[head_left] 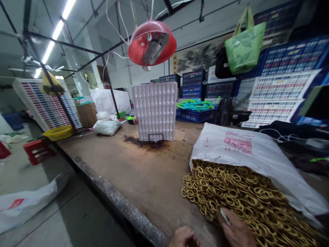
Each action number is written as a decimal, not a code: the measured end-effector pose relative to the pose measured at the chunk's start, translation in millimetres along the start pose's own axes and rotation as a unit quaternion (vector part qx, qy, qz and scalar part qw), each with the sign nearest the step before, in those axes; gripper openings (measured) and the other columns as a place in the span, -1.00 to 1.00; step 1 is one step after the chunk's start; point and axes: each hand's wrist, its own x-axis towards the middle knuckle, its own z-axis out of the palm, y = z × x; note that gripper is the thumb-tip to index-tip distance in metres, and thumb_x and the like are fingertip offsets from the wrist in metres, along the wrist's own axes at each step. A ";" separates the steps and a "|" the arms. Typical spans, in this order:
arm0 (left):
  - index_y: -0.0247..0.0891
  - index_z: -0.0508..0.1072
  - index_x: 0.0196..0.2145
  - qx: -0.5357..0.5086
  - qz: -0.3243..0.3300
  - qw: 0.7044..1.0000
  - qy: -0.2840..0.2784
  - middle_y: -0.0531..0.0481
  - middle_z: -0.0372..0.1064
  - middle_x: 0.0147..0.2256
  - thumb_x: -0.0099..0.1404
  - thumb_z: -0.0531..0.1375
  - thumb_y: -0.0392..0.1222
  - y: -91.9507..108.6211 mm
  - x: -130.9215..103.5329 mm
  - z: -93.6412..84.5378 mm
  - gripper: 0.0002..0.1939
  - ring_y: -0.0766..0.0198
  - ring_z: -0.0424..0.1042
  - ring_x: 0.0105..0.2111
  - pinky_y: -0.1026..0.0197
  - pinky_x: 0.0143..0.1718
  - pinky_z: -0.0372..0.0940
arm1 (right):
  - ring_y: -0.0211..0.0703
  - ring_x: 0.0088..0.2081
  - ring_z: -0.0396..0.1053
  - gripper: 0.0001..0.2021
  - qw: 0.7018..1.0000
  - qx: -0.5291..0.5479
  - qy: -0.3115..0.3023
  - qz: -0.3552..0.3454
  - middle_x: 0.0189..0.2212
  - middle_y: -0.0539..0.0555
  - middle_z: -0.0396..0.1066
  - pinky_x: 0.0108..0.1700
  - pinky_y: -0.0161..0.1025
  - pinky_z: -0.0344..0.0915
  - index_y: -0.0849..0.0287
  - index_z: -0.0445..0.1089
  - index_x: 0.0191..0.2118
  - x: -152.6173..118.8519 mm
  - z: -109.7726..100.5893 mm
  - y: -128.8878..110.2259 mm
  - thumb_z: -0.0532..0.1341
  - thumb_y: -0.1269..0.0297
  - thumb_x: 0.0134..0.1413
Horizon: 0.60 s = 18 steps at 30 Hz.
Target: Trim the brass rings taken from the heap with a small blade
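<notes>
A large heap of brass-coloured metal rings (231,192) spills from a white woven sack (257,147) over the right side of the table. At the heap's near edge is my right hand (238,228), its fingers closed low against the rings, with a narrow pale strip (225,217) lying along them. I cannot make out whether it grips a ring. My left hand (183,236) is curled closed beside it, at the bottom of the view, partly cut off. Something dark and gold-brown shows under its fingers, too unclear to name.
A white moulded tray (155,113) stands upright on the brown table (133,168), another person's fingers (136,120) at its left edge. Overhead hangs a red lamp (153,43). Behind are a blue crate (196,115) of green and turquoise pieces and stacked white crates (277,99).
</notes>
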 end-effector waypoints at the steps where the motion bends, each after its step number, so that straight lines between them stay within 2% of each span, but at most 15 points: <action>1: -0.26 0.25 -0.69 0.001 -0.019 1.000 0.007 0.02 0.18 -0.67 -0.15 0.25 0.09 1.7 -2.3 3.3 -0.63 0.32 0.25 -0.66 0.29 -0.64 0.02 | -0.09 -0.48 0.36 -0.74 1.000 0.003 -0.006 0.020 -0.52 0.08 0.42 -0.40 -0.23 0.26 0.00 0.34 -0.46 -0.4 -2.2 -2.8 0.01 0.00 -0.05; 4: -0.23 0.21 -0.57 -0.004 -0.035 0.998 0.046 0.15 0.11 -0.68 -0.14 0.24 0.10 8.8 -11.6 13.1 -0.62 0.44 0.10 -0.73 0.36 -0.72 -0.14 | -0.15 -0.60 0.29 -0.68 0.995 0.017 -0.056 0.082 -0.66 0.02 0.34 -0.50 -0.27 0.21 0.05 0.33 -0.49 -4.2 -10.2 -20.2 0.02 -0.06 -0.09; 5: -0.23 0.21 -0.54 0.018 -0.011 0.998 0.051 0.17 0.09 -0.68 -0.12 0.23 0.10 10.9 -14.0 15.3 -0.62 0.46 0.08 -0.74 0.37 -0.73 -0.15 | -0.17 -0.59 0.29 -0.67 0.992 0.037 -0.074 0.093 -0.65 0.01 0.34 -0.50 -0.29 0.21 0.07 0.33 -0.49 -6.5 -12.1 -27.7 0.02 -0.07 -0.09; 9: -0.22 0.23 -0.44 0.141 0.051 0.986 0.067 0.20 0.11 -0.70 0.02 0.16 0.12 15.0 -18.7 19.0 -0.65 0.47 0.03 -0.76 0.36 -0.74 -0.14 | -0.20 -0.55 0.29 -0.67 0.983 0.099 -0.149 0.050 -0.63 0.00 0.35 -0.48 -0.34 0.21 0.09 0.33 -0.51 -21.3 -12.1 -54.9 0.04 -0.05 -0.07; 13: -0.26 0.28 -0.45 0.199 0.075 0.975 0.058 0.18 0.11 -0.69 0.06 0.16 0.05 15.1 -20.6 19.9 -0.70 0.47 0.03 -0.73 0.34 -0.68 -0.08 | -0.25 -0.60 0.20 -0.68 0.979 0.093 -0.181 0.015 -0.68 -0.03 0.27 -0.53 -0.35 0.15 0.11 0.30 -0.57 -35.1 -6.1 -69.5 0.04 -0.01 -0.07; 16: -0.27 0.29 -0.52 0.217 0.102 0.969 0.055 0.17 0.09 -0.70 0.08 0.15 -0.02 16.0 -21.4 19.3 -0.75 0.46 0.02 -0.70 0.34 -0.64 -0.04 | -0.25 -0.57 0.20 -0.69 0.973 0.126 -0.191 0.022 -0.66 -0.03 0.26 -0.50 -0.34 0.16 0.13 0.28 -0.58 -37.2 -3.7 -77.1 0.04 0.02 -0.06; 18: -0.29 0.33 -0.53 0.226 0.124 0.965 0.055 0.14 0.14 -0.68 0.09 0.14 -0.05 17.1 -21.8 18.1 -0.77 0.44 0.07 -0.66 0.33 -0.59 0.02 | -0.25 -0.54 0.22 -0.69 0.965 0.161 -0.198 0.054 -0.64 -0.02 0.27 -0.48 -0.34 0.17 0.15 0.27 -0.58 -36.2 -3.7 -82.6 0.04 0.02 -0.07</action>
